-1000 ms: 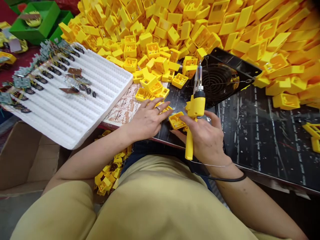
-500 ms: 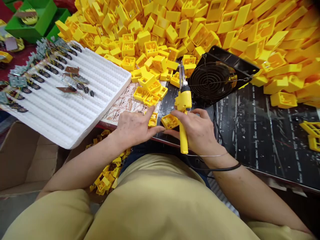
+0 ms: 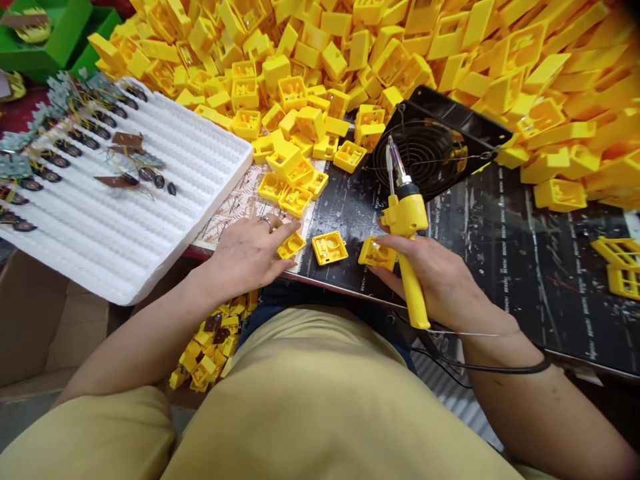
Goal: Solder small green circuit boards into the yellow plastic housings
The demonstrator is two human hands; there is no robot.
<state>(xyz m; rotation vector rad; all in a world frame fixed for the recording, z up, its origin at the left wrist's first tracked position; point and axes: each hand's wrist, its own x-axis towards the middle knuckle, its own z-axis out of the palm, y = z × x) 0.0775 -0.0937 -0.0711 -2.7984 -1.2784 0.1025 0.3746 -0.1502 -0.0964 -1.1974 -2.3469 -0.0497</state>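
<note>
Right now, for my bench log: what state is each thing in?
Left hand: at a yellow case, contact unclear
Right hand: gripping the soldering gun
Soldering gun: held, heat unclear
Middle yellow case: open side up, untouched
Right-hand yellow case: open side showing
White foam tray: partly loaded
Black fan: running unclear
Yellow pile: jumbled

A yellow soldering iron points forward beside three spaced-apart open yellow casings.

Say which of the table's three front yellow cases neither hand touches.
The middle case; the left hand touches the left case, the right hand the right case.
</note>
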